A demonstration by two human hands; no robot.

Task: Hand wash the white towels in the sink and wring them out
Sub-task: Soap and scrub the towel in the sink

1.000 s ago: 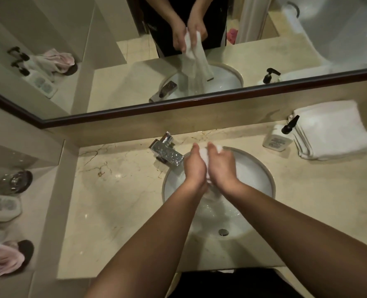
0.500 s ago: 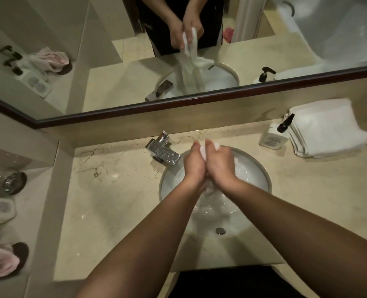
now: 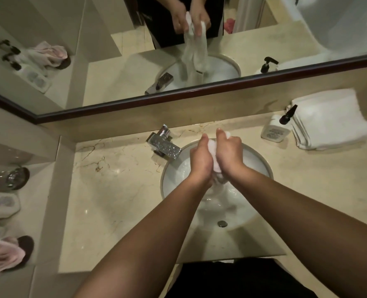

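Gripping the wet white cloth towel (image 3: 212, 145) together, left hand (image 3: 201, 162) and right hand (image 3: 229, 152) squeeze above the round white ceramic sink (image 3: 262, 166). Hard twisting could splash water onto the marble counter (image 3: 118, 190).

Quick count from where I'm standing: two hands, left (image 3: 201, 161) and right (image 3: 229, 152), one wet towel (image 3: 213, 147) between them, one sink (image 3: 259, 160), one faucet (image 3: 164, 145), one soap bottle (image 3: 275, 131), one folded towel stack (image 3: 329, 119).
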